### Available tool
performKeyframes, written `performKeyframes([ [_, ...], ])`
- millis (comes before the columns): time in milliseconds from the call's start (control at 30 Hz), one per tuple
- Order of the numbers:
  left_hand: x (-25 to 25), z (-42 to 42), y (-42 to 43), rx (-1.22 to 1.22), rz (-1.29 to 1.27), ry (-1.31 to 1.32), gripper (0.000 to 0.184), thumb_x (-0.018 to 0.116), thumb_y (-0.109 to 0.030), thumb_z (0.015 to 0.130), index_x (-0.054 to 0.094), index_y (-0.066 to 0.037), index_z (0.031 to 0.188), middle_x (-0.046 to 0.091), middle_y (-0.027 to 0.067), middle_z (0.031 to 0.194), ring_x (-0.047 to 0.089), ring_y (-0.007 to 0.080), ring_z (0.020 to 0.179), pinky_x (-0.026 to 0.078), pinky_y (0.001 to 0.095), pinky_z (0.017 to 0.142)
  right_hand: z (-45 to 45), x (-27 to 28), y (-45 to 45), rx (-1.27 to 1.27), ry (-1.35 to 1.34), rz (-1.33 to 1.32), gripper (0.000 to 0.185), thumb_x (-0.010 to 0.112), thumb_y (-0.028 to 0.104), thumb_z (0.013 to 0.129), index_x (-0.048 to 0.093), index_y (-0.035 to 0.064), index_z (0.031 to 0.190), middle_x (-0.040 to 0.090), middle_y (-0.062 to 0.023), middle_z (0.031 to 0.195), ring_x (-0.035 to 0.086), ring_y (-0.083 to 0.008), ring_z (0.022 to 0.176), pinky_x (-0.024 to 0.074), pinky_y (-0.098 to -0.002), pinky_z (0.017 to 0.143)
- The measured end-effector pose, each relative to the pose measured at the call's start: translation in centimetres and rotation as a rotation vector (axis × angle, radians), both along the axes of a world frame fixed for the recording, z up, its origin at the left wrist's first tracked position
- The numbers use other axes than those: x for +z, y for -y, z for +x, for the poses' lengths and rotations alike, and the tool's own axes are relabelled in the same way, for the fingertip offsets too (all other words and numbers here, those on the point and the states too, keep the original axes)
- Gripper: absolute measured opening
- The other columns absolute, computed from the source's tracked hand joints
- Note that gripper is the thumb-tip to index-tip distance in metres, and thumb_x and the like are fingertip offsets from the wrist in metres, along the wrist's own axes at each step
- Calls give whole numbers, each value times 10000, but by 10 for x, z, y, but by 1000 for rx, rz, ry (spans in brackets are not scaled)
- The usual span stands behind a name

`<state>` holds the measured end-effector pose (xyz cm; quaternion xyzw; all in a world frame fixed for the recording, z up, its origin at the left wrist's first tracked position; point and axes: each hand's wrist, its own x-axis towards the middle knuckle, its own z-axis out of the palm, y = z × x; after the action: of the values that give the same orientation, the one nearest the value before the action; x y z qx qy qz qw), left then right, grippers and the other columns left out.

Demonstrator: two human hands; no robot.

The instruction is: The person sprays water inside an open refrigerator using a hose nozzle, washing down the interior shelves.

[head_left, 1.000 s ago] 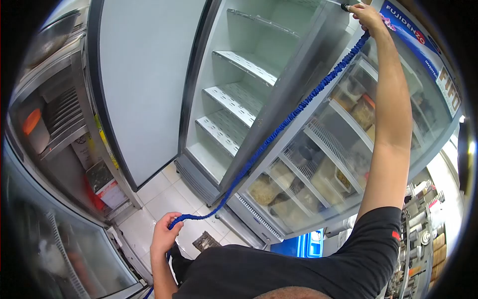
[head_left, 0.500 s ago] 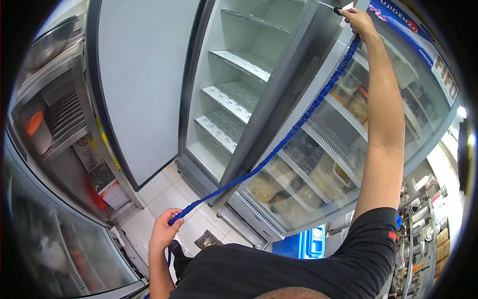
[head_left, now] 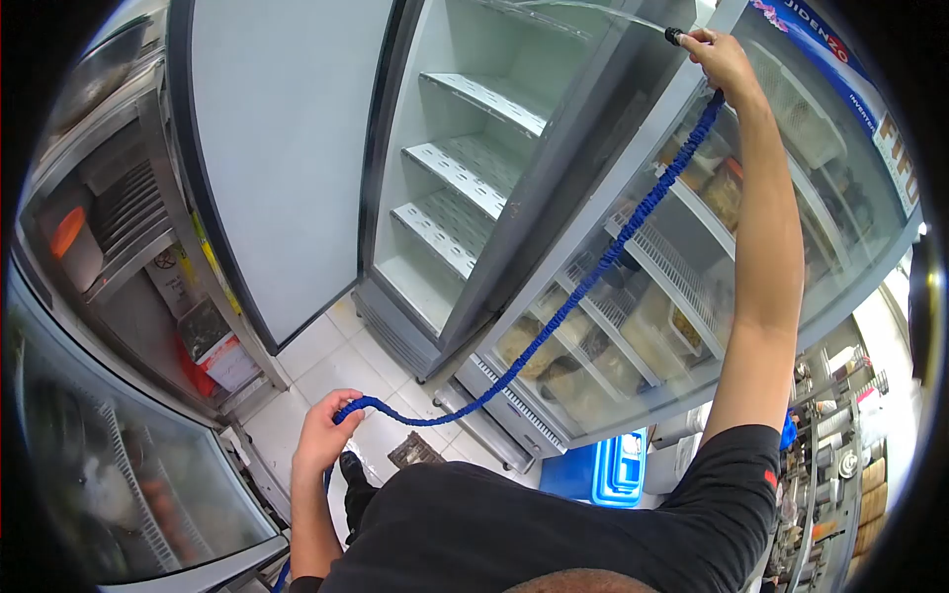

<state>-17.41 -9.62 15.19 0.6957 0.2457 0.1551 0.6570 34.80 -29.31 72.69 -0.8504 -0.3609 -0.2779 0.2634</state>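
A blue crinkled garden hose [head_left: 559,316] runs between my two hands, sagging near the lower end. Up at the top right, my right hand [head_left: 722,64] is closed around the hose's end, where a black nozzle [head_left: 675,37] sticks out to the left. A thin stream of water [head_left: 603,12] arcs from it into the upper part of an open upright refrigerator [head_left: 470,148] with bare white perforated shelves [head_left: 455,180]. At the lower left my left hand [head_left: 326,427] is closed on a lower stretch of the hose, its fingers wrapped round it.
The refrigerator's door [head_left: 282,158] stands wide open on the left. A glass-fronted cooler [head_left: 682,257] with food containers adjoins on the right. A blue cooler box [head_left: 603,469] sits on the floor, near a drain grate [head_left: 415,450]. Metal shelving [head_left: 148,267] lines the left.
A water stream now leaves the nozzle; none showed clearly before. My right hand has come slightly lower, and the hose, nearly taut earlier, now sags near my left hand.
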Motion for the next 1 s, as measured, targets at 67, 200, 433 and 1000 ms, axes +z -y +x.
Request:
performKeyframes([
  [67, 1, 4, 2, -7, 35, 10, 293, 728, -51, 928, 668, -45, 1215, 604, -33, 813, 534, 63, 694, 449, 237, 630, -8, -11, 1, -26, 14, -14, 406, 720, 384, 942, 731, 44, 1165, 640, -22, 843, 476, -72, 591, 356, -267, 500],
  [200, 1, 9, 7, -30, 29, -17, 285, 725, -57, 936, 675, -58, 1217, 609, -31, 849, 533, 62, 742, 445, 235, 670, -9, -28, 7, -70, 183, -137, 431, 715, 418, 930, 743, 45, 1145, 673, -48, 826, 577, -128, 673, 453, -315, 588],
  [433, 0, 14, 13, -54, 40, -11, 301, 727, -46, 924, 666, -47, 1220, 596, -43, 810, 521, 61, 686, 430, 231, 626, -7, -38, 12, -118, 218, -130, 430, 703, 430, 939, 743, 49, 1134, 684, -66, 796, 625, -156, 741, 501, -337, 712],
  [1000, -2, 8, 13, -35, 82, -22, 285, 723, -36, 930, 672, -58, 1210, 588, -59, 817, 488, 49, 722, 399, 226, 657, -26, -152, 10, -49, 252, -282, 427, 701, 400, 917, 734, 15, 1095, 744, -223, 934, 726, -385, 929, 557, -457, 866],
])
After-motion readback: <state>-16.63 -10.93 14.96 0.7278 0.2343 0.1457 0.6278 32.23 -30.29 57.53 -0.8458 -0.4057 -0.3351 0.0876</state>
